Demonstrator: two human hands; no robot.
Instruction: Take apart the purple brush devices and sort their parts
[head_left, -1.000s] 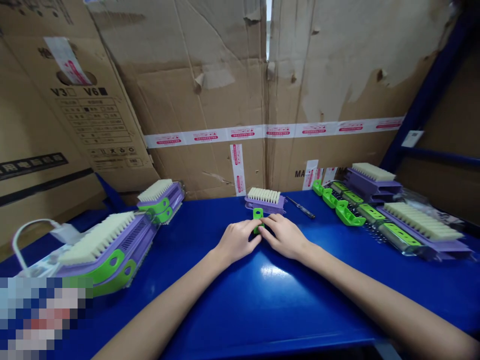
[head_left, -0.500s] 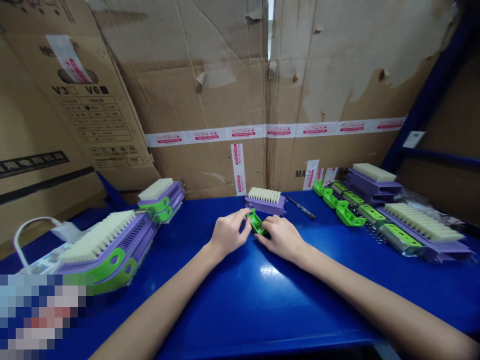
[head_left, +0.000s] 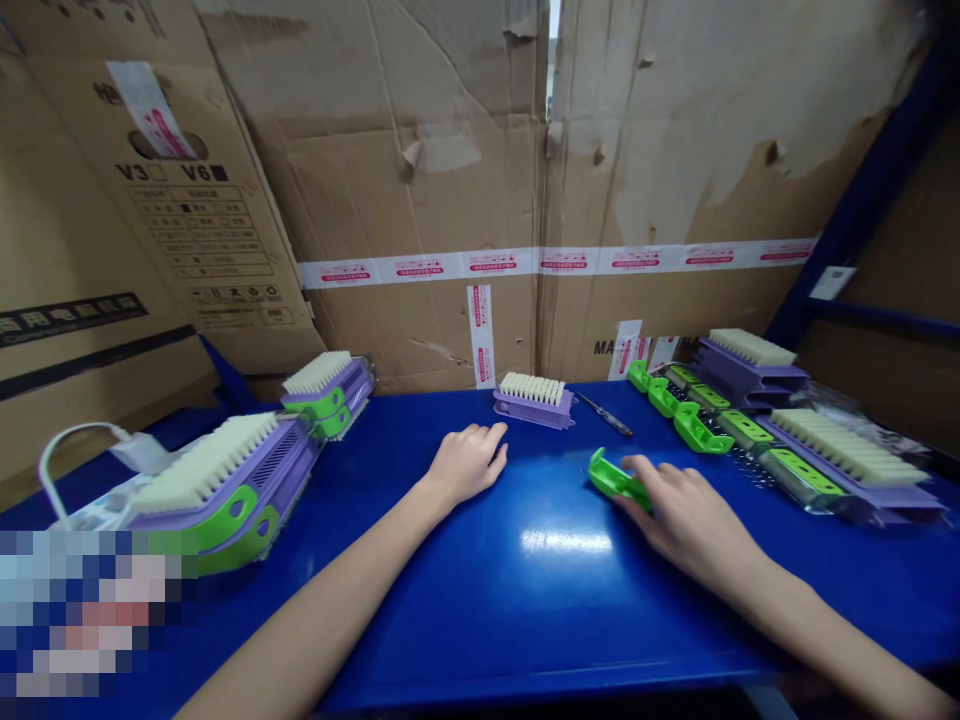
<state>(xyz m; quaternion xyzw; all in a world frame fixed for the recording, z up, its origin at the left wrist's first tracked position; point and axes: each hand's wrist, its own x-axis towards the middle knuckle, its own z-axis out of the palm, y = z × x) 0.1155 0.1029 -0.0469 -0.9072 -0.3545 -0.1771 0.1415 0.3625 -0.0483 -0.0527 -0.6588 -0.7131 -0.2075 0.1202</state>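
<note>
My right hand (head_left: 686, 508) grips a green plastic handle piece (head_left: 613, 478) just above the blue table (head_left: 525, 580), right of centre. My left hand (head_left: 470, 460) lies flat on the table with its fingers stretched toward a single purple brush with cream bristles (head_left: 533, 398); it holds nothing. A thin dark tool (head_left: 606, 412) lies right of that brush.
A row of purple brushes with green handles (head_left: 225, 480) runs along the left. On the right lie loose green handle pieces (head_left: 694, 425) and more purple brushes (head_left: 840, 455). Worn cardboard boxes (head_left: 450, 180) wall off the back. A white cable loop (head_left: 75, 445) sits far left.
Both hands were together on the green piece near the single brush. The right hand has carried it off to the right; the left hand has let go and flattened on the table.
</note>
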